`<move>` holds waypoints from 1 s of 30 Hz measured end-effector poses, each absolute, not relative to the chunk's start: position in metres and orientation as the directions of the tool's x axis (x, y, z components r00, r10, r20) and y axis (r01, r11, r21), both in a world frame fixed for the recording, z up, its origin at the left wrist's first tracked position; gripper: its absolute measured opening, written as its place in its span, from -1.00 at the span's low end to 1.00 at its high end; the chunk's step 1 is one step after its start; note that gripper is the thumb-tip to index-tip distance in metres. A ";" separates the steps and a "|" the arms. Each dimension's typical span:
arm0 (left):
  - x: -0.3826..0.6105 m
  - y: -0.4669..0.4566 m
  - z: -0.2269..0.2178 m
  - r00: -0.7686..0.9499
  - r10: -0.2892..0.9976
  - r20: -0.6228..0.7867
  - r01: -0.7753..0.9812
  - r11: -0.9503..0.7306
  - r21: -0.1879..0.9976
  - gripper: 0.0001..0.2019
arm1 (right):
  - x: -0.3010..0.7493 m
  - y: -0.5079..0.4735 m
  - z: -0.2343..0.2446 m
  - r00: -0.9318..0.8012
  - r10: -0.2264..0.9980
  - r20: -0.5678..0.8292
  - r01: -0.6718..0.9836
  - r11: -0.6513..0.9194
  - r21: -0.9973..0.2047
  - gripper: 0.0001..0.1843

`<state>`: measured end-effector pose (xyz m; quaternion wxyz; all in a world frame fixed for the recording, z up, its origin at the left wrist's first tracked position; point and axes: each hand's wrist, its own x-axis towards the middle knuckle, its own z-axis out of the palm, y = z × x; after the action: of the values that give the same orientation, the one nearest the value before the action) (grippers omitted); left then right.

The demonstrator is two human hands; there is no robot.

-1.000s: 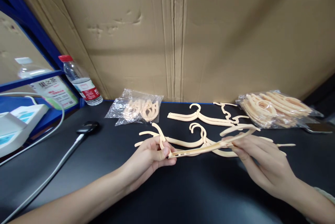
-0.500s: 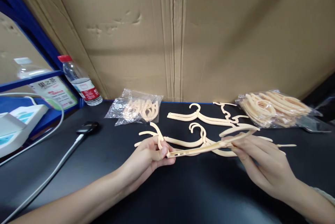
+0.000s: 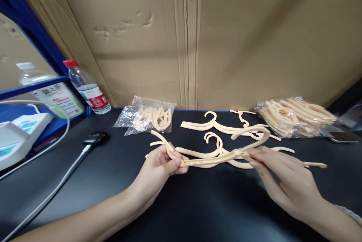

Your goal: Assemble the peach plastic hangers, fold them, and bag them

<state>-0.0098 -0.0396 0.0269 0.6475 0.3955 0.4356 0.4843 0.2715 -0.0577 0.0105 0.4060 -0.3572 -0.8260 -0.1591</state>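
A cream plastic hanger piece (image 3: 210, 160) is held level above the black table (image 3: 198, 211) between both hands. My left hand (image 3: 158, 172) is closed on its left end, thumb on top. My right hand (image 3: 278, 176) pinches its right end, where a curved arm (image 3: 250, 132) loops upward. Below and behind it lie more cream hangers (image 3: 215, 125) flat on the table.
A clear bag of hanger parts (image 3: 149, 118) lies at the back centre, and a fuller bag (image 3: 296, 116) at the back right. A water bottle (image 3: 86, 87) stands at the left by a blue shelf. A cable with a black puck (image 3: 94, 137) crosses the left side. Cardboard (image 3: 181, 38) walls the back.
The held piece has twisted and risen a little: its left tip now points up-left and the right curved arm has lifted higher. Both hands keep their grip.
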 end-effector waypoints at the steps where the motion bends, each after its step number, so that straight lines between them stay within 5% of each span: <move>1: -0.010 -0.040 0.026 0.129 0.977 -0.168 -0.288 0.199 0.937 -0.72 | 0.271 -0.059 0.011 -0.411 0.472 0.780 0.723 0.690 -0.037 -0.71; 13: -0.007 -0.042 0.029 0.153 0.982 -0.113 -0.306 0.156 0.939 -0.80 | 0.270 -0.054 0.014 -0.193 0.718 0.668 0.799 0.510 -0.317 -0.81; 16: -0.005 -0.048 0.025 0.291 0.942 -0.168 -0.132 0.213 0.968 -0.86 | 0.274 -0.049 0.013 -0.154 0.743 0.652 0.794 0.485 -0.366 -0.79; 18: -0.004 -0.056 0.024 0.468 0.879 -0.088 0.112 0.040 0.993 -0.92 | 0.276 -0.047 0.013 -0.164 0.746 0.646 0.789 0.492 -0.369 -0.79; 20: -0.004 -0.066 0.027 0.653 0.734 0.186 0.274 -0.458 0.846 -0.93 | 0.274 -0.046 0.013 -0.221 0.766 0.603 0.774 0.514 -0.369 -0.79; 22: -0.004 -0.074 0.032 0.823 0.448 0.350 0.243 -0.834 0.496 -0.82 | 0.270 -0.049 0.013 -0.302 0.797 0.523 0.748 0.538 -0.388 -0.80; 25: -0.004 -0.076 0.037 0.867 0.301 0.398 0.263 -0.953 0.149 -0.79 | 0.262 -0.054 0.012 -0.405 0.820 0.405 0.717 0.559 -0.416 -0.82; 30: -0.005 -0.068 0.029 0.846 0.394 0.360 0.398 -0.915 0.067 -0.77 | 0.256 -0.056 0.010 -0.481 0.836 0.263 0.749 0.548 -0.372 -0.79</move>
<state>-0.0048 -0.0682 0.0292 -0.0049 0.9606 0.2061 0.1862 0.2564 -0.0564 0.0102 0.2102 -0.4640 -0.8543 0.1035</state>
